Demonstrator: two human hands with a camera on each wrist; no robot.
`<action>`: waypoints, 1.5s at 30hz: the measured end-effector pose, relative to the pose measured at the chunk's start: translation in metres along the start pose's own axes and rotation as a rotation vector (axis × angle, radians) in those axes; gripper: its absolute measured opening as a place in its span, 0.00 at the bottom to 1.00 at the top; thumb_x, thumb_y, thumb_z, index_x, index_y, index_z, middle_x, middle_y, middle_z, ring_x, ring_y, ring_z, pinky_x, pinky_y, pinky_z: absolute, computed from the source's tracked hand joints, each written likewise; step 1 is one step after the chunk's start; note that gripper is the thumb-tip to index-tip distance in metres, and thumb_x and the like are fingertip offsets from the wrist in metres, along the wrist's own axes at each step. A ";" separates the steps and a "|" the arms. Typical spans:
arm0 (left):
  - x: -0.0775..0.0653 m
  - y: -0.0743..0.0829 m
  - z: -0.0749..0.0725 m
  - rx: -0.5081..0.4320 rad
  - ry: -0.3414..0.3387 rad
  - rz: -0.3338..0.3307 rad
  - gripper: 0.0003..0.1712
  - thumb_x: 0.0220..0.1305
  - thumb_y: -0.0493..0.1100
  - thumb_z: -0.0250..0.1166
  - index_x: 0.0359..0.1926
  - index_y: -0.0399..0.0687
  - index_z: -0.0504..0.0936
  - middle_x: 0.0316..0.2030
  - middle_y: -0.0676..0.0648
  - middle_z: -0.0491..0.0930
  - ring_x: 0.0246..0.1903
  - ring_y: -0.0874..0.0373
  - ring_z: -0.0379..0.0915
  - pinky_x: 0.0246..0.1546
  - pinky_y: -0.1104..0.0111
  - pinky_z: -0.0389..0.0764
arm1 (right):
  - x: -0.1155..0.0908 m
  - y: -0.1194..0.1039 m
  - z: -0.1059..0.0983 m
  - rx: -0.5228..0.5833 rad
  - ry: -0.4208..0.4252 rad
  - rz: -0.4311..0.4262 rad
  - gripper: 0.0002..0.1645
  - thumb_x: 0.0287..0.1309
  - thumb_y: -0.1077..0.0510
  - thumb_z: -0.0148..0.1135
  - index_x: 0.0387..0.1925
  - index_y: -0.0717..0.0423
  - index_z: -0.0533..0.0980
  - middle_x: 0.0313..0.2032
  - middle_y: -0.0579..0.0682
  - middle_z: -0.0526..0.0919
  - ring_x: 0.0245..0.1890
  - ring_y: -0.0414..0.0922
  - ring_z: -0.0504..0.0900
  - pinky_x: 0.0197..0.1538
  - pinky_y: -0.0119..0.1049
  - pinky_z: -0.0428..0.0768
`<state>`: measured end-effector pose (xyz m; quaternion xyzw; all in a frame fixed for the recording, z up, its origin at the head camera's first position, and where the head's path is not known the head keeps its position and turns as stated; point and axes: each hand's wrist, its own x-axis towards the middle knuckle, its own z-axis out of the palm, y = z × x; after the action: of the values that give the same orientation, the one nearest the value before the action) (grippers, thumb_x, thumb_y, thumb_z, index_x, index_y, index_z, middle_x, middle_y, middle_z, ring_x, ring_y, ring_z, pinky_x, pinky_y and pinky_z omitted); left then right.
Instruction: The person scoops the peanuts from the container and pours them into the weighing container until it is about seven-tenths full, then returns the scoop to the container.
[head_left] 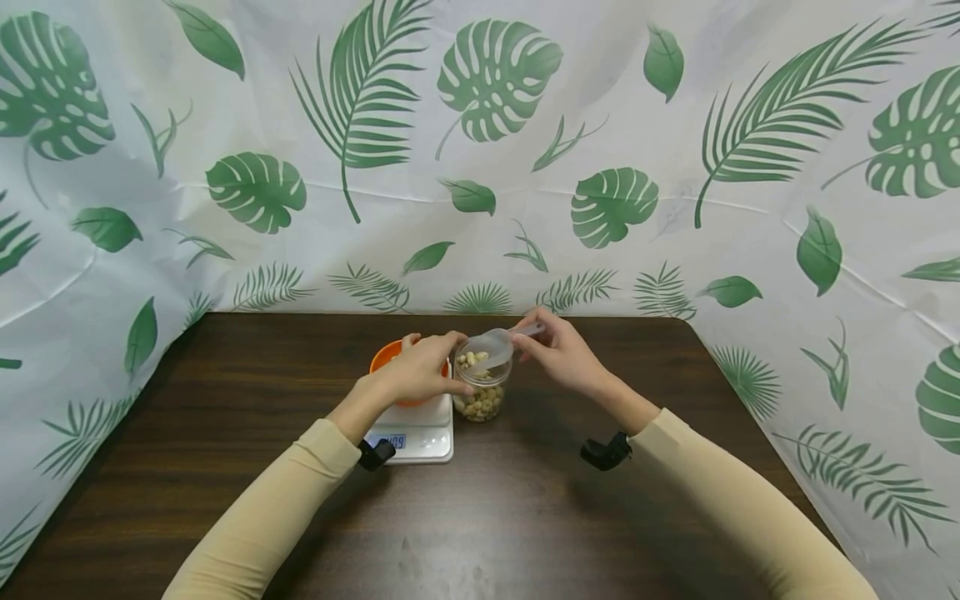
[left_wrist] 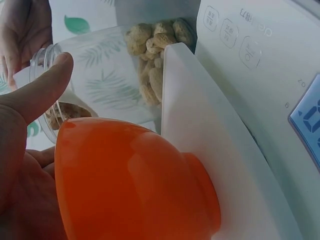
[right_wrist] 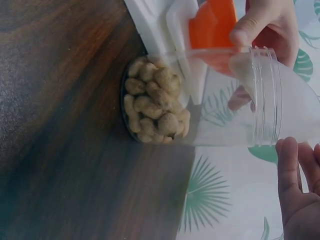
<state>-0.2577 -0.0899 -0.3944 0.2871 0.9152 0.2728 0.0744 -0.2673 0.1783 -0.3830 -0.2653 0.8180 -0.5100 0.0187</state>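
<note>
A clear jar [head_left: 482, 392] with unshelled peanuts [right_wrist: 155, 102] at its bottom stands upright beside the scale. My left hand [head_left: 415, 369] reaches over the orange bowl [left_wrist: 130, 180] and grips the jar near its neck, the thumb on the near side. The handle of a translucent white scoop [head_left: 491, 346] is pinched in my right hand [head_left: 558, 348]. The scoop tilts into the jar's mouth, with some peanuts [left_wrist: 67, 112] at its lower end. The bowl sits on the white kitchen scale [head_left: 427, 442]; my left hand hides part of it.
The scale's lit display [head_left: 393, 442] is partly covered by the black wrist camera [head_left: 377, 454]. Dark wood tabletop [head_left: 480, 525] extends around these things. Behind it hangs a white leaf-patterned sheet [head_left: 517, 208].
</note>
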 end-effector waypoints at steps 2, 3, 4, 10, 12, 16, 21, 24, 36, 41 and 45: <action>0.000 0.000 0.000 -0.001 0.000 -0.001 0.45 0.62 0.56 0.76 0.71 0.41 0.67 0.60 0.45 0.78 0.60 0.48 0.73 0.69 0.38 0.43 | -0.001 0.001 0.000 0.008 0.009 -0.003 0.10 0.75 0.65 0.57 0.52 0.66 0.74 0.50 0.63 0.82 0.36 0.50 0.85 0.42 0.41 0.85; 0.000 0.001 0.000 -0.001 -0.001 -0.003 0.45 0.61 0.56 0.76 0.71 0.41 0.67 0.60 0.45 0.78 0.60 0.48 0.73 0.69 0.39 0.43 | -0.002 0.001 0.000 0.012 0.014 -0.003 0.09 0.74 0.65 0.57 0.52 0.66 0.74 0.51 0.63 0.82 0.37 0.52 0.86 0.42 0.40 0.85; 0.000 0.001 0.000 -0.002 -0.002 -0.005 0.45 0.61 0.56 0.76 0.71 0.41 0.67 0.60 0.45 0.78 0.60 0.48 0.73 0.69 0.39 0.43 | -0.002 0.002 0.000 0.018 0.019 -0.004 0.09 0.74 0.64 0.57 0.51 0.65 0.74 0.51 0.62 0.82 0.37 0.55 0.86 0.43 0.40 0.85; 0.001 0.001 -0.001 -0.004 -0.002 -0.005 0.45 0.61 0.57 0.76 0.71 0.42 0.67 0.59 0.45 0.79 0.60 0.47 0.72 0.68 0.38 0.43 | -0.006 0.004 -0.001 0.045 0.041 0.007 0.09 0.75 0.61 0.59 0.50 0.63 0.75 0.50 0.60 0.83 0.41 0.69 0.83 0.44 0.41 0.84; 0.001 0.000 0.000 -0.002 -0.003 -0.004 0.45 0.61 0.57 0.76 0.71 0.42 0.67 0.59 0.45 0.79 0.60 0.47 0.73 0.68 0.38 0.43 | -0.008 0.004 -0.001 0.055 0.049 0.007 0.10 0.74 0.60 0.59 0.50 0.63 0.75 0.51 0.60 0.83 0.41 0.71 0.82 0.44 0.41 0.84; 0.001 0.001 0.000 0.000 0.000 -0.006 0.45 0.61 0.56 0.76 0.71 0.42 0.67 0.58 0.46 0.79 0.59 0.47 0.73 0.69 0.38 0.43 | -0.011 0.006 0.000 0.074 0.062 0.003 0.10 0.74 0.61 0.59 0.50 0.64 0.75 0.53 0.61 0.82 0.42 0.71 0.82 0.44 0.41 0.85; 0.001 0.002 0.002 0.002 0.008 -0.006 0.47 0.59 0.57 0.77 0.71 0.42 0.67 0.57 0.46 0.80 0.59 0.49 0.74 0.68 0.39 0.45 | -0.013 0.009 0.000 0.089 0.084 -0.007 0.09 0.74 0.63 0.59 0.50 0.65 0.75 0.53 0.62 0.82 0.39 0.62 0.85 0.43 0.42 0.85; 0.003 0.004 0.003 0.005 0.019 -0.006 0.49 0.57 0.59 0.78 0.71 0.42 0.67 0.57 0.46 0.80 0.58 0.51 0.74 0.68 0.40 0.46 | -0.014 0.010 0.000 0.112 0.098 -0.017 0.09 0.74 0.64 0.59 0.50 0.67 0.75 0.53 0.63 0.82 0.39 0.59 0.86 0.43 0.43 0.85; 0.006 0.008 0.004 -0.008 0.018 -0.013 0.51 0.58 0.60 0.77 0.73 0.41 0.65 0.60 0.46 0.78 0.59 0.52 0.73 0.68 0.41 0.45 | -0.018 0.013 0.001 0.184 0.137 0.018 0.12 0.75 0.62 0.58 0.52 0.68 0.74 0.53 0.64 0.81 0.41 0.66 0.85 0.48 0.45 0.84; 0.006 0.007 0.004 -0.008 0.019 -0.011 0.50 0.59 0.60 0.76 0.72 0.41 0.66 0.58 0.47 0.79 0.58 0.53 0.74 0.67 0.40 0.46 | -0.019 0.014 0.002 0.237 0.152 0.041 0.13 0.75 0.62 0.58 0.52 0.69 0.73 0.53 0.64 0.81 0.42 0.66 0.85 0.52 0.57 0.80; 0.007 0.006 0.004 -0.015 0.017 -0.010 0.50 0.59 0.60 0.76 0.72 0.42 0.66 0.58 0.47 0.79 0.57 0.54 0.74 0.67 0.40 0.47 | -0.021 0.016 0.002 0.300 0.163 0.045 0.14 0.75 0.62 0.57 0.53 0.71 0.72 0.52 0.64 0.81 0.43 0.63 0.85 0.53 0.61 0.78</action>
<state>-0.2587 -0.0799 -0.3946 0.2797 0.9152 0.2815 0.0698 -0.2554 0.1919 -0.4023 -0.1991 0.7373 -0.6455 0.0031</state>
